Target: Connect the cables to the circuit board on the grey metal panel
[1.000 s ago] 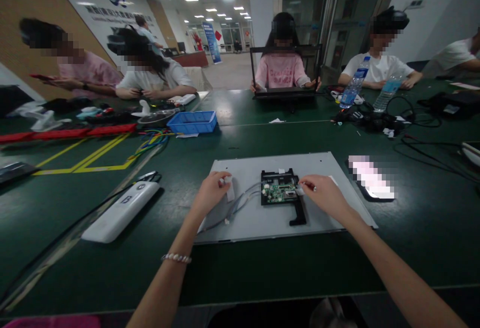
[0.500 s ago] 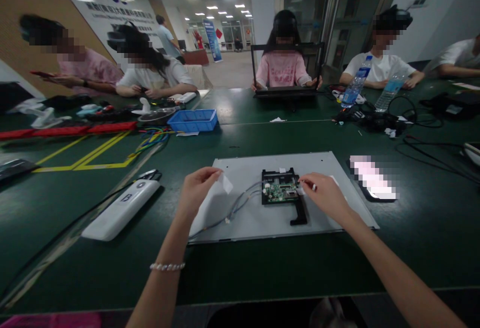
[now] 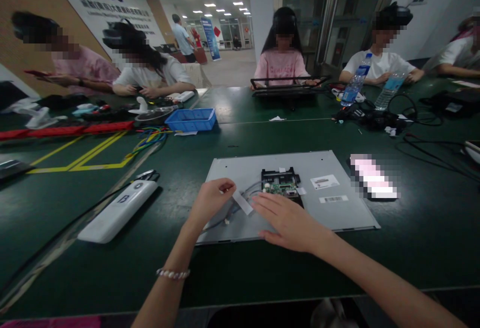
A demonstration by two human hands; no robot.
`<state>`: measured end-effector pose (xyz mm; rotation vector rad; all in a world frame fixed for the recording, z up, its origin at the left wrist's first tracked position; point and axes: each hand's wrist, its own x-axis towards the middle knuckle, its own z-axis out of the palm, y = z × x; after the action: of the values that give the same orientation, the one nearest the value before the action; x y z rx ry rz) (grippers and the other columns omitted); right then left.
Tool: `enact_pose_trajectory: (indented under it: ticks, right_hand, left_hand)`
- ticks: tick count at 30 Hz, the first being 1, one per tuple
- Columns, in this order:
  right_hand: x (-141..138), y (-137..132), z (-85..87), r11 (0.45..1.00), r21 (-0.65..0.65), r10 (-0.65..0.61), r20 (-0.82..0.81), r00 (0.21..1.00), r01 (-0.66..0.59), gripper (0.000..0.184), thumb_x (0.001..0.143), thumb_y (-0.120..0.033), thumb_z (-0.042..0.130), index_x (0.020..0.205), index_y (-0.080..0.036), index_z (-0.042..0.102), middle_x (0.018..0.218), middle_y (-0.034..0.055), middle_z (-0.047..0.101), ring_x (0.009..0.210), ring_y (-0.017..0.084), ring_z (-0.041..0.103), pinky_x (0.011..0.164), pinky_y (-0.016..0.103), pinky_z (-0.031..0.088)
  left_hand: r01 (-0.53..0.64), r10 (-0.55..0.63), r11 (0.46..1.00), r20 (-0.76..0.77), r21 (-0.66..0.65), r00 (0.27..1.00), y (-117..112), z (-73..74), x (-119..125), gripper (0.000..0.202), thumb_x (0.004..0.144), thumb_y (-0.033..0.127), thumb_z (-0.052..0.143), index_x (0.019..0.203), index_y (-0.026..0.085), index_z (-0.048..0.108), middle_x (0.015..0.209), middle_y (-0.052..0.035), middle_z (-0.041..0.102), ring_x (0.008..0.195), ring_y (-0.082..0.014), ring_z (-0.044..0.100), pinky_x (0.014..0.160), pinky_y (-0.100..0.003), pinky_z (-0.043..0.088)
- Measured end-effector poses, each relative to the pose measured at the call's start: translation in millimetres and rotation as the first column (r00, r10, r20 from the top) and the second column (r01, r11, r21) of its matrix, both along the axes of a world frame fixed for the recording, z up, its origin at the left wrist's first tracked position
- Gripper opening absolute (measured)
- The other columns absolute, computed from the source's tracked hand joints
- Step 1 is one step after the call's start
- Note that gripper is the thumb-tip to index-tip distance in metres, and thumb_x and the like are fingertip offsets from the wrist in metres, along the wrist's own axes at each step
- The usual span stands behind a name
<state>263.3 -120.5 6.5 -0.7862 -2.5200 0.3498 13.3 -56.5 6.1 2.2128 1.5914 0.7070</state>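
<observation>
A grey metal panel (image 3: 330, 208) lies flat on the green table in front of me. A small green circuit board (image 3: 280, 185) in a black frame sits near its middle, with grey wires (image 3: 245, 191) running off to the left. My left hand (image 3: 210, 200) pinches one end of a white tape strip (image 3: 242, 202) over those wires. My right hand (image 3: 288, 220) lies flat with fingers stretched out on the panel, its fingertips at the strip's other end, covering the lower part of the black frame.
A white oblong device (image 3: 119, 210) lies to my left, a phone (image 3: 372, 177) to the right of the panel. Farther off are a blue tray (image 3: 191, 119), coloured wires, water bottles (image 3: 355, 87) and black cables. Several people sit around the table.
My right hand left the circuit board's right side and moved left and down onto the panel, opening flat. My left hand brought the tape strip down over the wires. The person opposite laid a black frame flat.
</observation>
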Motion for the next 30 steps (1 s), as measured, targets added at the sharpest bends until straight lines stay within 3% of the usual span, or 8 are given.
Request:
enact_pose_trajectory:
  ticks: [4,7,11,13,16,22,30]
  right_hand:
    - [-14.7,-5.5,-5.8,0.998,0.012,0.067,0.11,0.992,-0.068,0.062,0.088,-0.051,0.04,0.138,-0.016,0.033,0.144,0.0102,0.035,0.134,0.022,0.027,0.111,0.039,0.021]
    - [-16.4,-4.2,-7.5,0.997,0.004,0.081,0.167,0.983,-0.083,0.064,0.089,-0.054,0.034,0.136,-0.011,0.036,0.142,0.0129,0.038,0.133,0.023,0.029,0.11,0.039,0.02]
    - [-15.1,-1.5,-6.1,0.996,0.01,0.083,0.192,0.978,-0.086,0.064,0.09,-0.055,0.03,0.133,-0.008,0.04,0.138,0.0137,0.043,0.131,0.023,0.031,0.111,0.04,0.018]
    - [-14.8,-1.0,-6.0,0.996,0.009,0.084,0.195,0.977,-0.087,0.064,0.09,-0.055,0.03,0.133,-0.009,0.039,0.139,0.0132,0.042,0.132,0.023,0.031,0.111,0.04,0.018]
    - [-14.7,-1.2,-7.0,0.996,-0.001,0.087,0.192,0.978,-0.089,0.064,0.091,-0.055,0.029,0.134,-0.009,0.038,0.14,0.0129,0.041,0.132,0.022,0.03,0.111,0.039,0.017]
    - [-15.3,0.1,-4.5,0.996,-0.005,0.09,0.173,0.981,-0.09,0.062,0.091,-0.053,0.03,0.133,-0.009,0.039,0.137,0.0132,0.044,0.129,0.022,0.034,0.11,0.039,0.021]
    - [-36.6,11.9,-5.7,0.99,0.086,0.091,0.197,0.976,-0.11,0.055,0.091,-0.05,0.035,0.116,-0.004,0.053,0.121,0.017,0.057,0.116,0.023,0.049,0.104,0.036,0.03]
  left_hand:
    - [-0.031,0.035,0.985,-0.026,0.167,0.999,-3.4,6.8,5.4,0.022,0.079,0.028,0.055,0.099,0.02,0.06,0.096,-0.0034,0.063,0.077,-0.0153,0.058,0.075,-0.03,0.045]
    - [0.007,0.004,0.969,-0.044,0.247,0.999,-7.8,17.3,10.9,0.018,0.082,0.025,0.052,0.098,0.019,0.057,0.094,-0.0034,0.058,0.082,-0.0155,0.056,0.075,-0.029,0.044]
    - [0.234,-0.222,0.97,-0.143,0.072,0.965,-12.7,24.7,14.3,0.009,0.084,0.024,0.049,0.088,0.019,0.056,0.082,-0.0005,0.056,0.077,-0.0149,0.054,0.072,-0.027,0.042]
    - [0.286,-0.287,0.958,-0.21,-0.035,0.935,-13.0,22.7,13.7,0.008,0.082,0.026,0.052,0.085,0.019,0.055,0.08,-0.0003,0.055,0.076,-0.0156,0.053,0.071,-0.028,0.041]
    - [0.286,-0.307,0.951,-0.262,-0.116,0.915,-11.2,16.1,11.3,0.011,0.078,0.028,0.056,0.085,0.019,0.054,0.081,-0.0008,0.055,0.077,-0.0169,0.052,0.071,-0.029,0.04]
    - [0.289,-0.306,0.951,-0.219,-0.108,0.926,-8.8,9.1,7.4,0.016,0.076,0.028,0.058,0.087,0.019,0.053,0.086,-0.0017,0.055,0.083,-0.0178,0.051,0.076,-0.03,0.039]
    - [0.314,-0.333,0.941,-0.187,-0.125,0.924,-4.6,7.4,5.1,0.009,0.08,0.026,0.054,0.085,0.019,0.054,0.084,-0.0015,0.056,0.081,-0.0164,0.052,0.075,-0.029,0.04]
